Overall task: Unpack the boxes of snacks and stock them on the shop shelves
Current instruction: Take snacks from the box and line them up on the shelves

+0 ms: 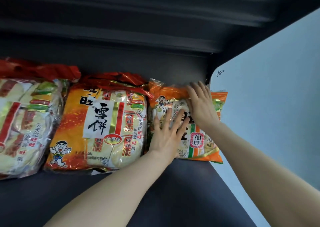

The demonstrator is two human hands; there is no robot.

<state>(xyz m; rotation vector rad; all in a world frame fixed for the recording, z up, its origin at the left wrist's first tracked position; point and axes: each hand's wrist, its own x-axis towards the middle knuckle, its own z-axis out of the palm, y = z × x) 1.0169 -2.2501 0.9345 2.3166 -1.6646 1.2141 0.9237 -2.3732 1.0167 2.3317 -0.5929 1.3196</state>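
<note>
An orange senbei snack bag (199, 143) lies flat at the right end of a dark shelf (121, 192), against a white side panel (268, 105). My left hand (168, 133) presses flat on the bag's left half with straight, spread fingers. My right hand (200, 104) lies flat on its upper part, fingers pointing to the back. Left of it lies a red and yellow rice cracker bag (97, 126), and a similar bag (22, 123) lies at the far left.
The shelf's dark back wall (138, 59) rises behind the bags, with another dark shelf above. Bare shelf surface shows in front of the bags. The white panel closes off the right side.
</note>
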